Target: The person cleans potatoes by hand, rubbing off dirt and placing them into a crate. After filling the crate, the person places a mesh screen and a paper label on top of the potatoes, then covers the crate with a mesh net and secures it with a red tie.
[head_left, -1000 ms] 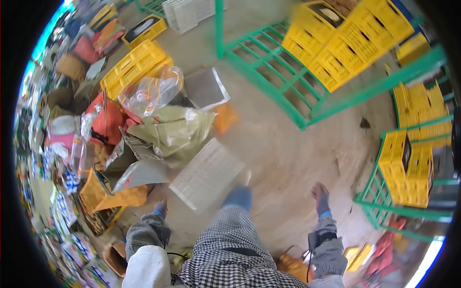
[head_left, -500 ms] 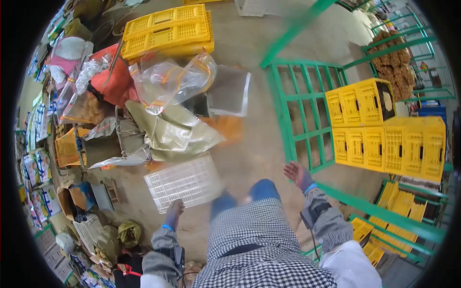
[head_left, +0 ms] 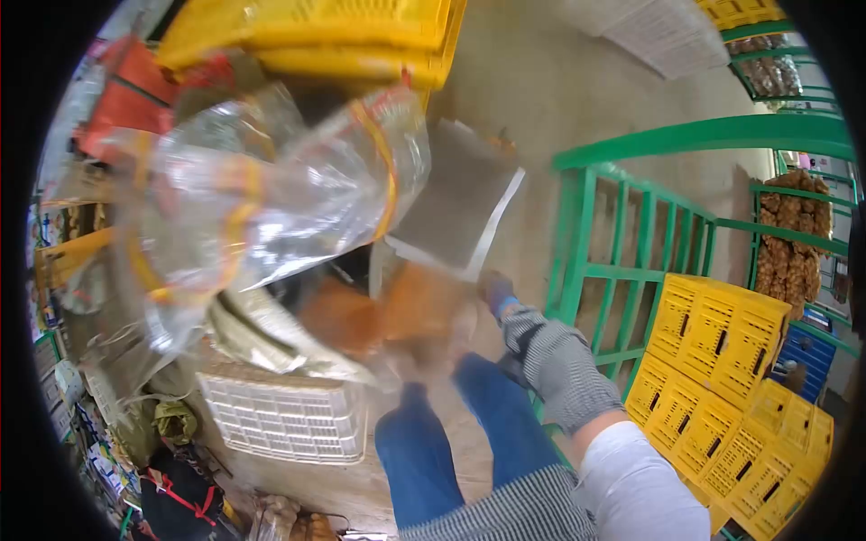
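My right hand [head_left: 495, 292] reaches forward, smeared by motion, so its fingers do not show clearly. It is beside the lower right corner of a grey-brown panel with a white edge [head_left: 456, 198]. A blurred orange item [head_left: 419, 302] lies left of the hand. Clear plastic bags with yellow bands [head_left: 316, 203] spread over the pile further left. Below them stands a white slatted crate [head_left: 280, 415], with an olive woven sack [head_left: 248, 329] over its far side. My left hand is out of sight.
A green metal rack frame [head_left: 568, 243] stands right of my arm. Stacked yellow crates [head_left: 713, 334] fill the right side, and more yellow crates [head_left: 334, 27] lie at the far left. A black bag with red straps [head_left: 185, 496] is on the floor at lower left.
The view has moved nearer to the pile and leans over it. My right hand has gone forward and left toward the panel. My left hand has left the view.
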{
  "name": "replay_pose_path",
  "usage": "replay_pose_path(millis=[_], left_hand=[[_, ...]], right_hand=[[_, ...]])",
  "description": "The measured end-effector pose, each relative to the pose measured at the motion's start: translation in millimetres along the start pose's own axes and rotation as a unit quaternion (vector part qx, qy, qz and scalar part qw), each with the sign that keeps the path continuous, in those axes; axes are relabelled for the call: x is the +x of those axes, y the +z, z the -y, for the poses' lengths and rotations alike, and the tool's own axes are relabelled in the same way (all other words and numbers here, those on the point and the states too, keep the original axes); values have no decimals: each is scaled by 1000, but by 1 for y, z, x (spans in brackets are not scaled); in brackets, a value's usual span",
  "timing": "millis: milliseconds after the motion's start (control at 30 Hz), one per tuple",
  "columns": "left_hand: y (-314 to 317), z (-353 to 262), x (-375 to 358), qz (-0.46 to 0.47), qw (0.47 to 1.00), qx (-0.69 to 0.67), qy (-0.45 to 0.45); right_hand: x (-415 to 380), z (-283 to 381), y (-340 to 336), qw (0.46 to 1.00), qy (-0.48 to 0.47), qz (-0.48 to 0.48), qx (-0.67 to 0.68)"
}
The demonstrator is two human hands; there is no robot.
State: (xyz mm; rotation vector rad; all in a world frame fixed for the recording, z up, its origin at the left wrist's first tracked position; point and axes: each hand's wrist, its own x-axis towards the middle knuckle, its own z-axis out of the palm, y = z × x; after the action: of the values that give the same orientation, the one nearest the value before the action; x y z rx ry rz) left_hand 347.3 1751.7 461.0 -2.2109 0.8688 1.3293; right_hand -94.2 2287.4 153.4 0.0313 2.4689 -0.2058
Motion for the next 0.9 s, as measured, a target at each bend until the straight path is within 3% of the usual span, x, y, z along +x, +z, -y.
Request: replay_pose_path(millis=[100, 300, 400, 433, 500, 600, 700, 767, 833, 900], left_hand=[[73, 35, 30, -8, 999, -4, -33], [129, 60, 70, -36, 997, 19, -59], [132, 62, 72, -45, 996, 33, -65], [133, 62, 69, -46, 996, 35, -64], [131, 66, 62, -42, 996, 37, -62], [117, 65, 45, -30, 998, 40, -50], [100, 59, 20, -2, 998, 58, -19], [88, 49, 1, 22, 996, 88, 20], [80, 26, -39, 78, 981, 140, 106], [119, -10, -104, 137, 934, 203, 258]], right_hand=[[83, 4, 86, 991, 124, 43, -22], [204, 34, 195, 925, 372, -66, -33], [218, 36, 233, 935, 340, -82, -56], [232, 21, 271, 945, 304, -112, -53], [234, 23, 270, 933, 295, -204, 35], [185, 61, 159, 858, 322, -316, 245], [124, 61, 62, 807, 250, -332, 420], [87, 29, 62, 774, 179, -374, 478], [1, 21, -22, 744, 138, -372, 537], [-84, 28, -102, 722, 102, -346, 591]])
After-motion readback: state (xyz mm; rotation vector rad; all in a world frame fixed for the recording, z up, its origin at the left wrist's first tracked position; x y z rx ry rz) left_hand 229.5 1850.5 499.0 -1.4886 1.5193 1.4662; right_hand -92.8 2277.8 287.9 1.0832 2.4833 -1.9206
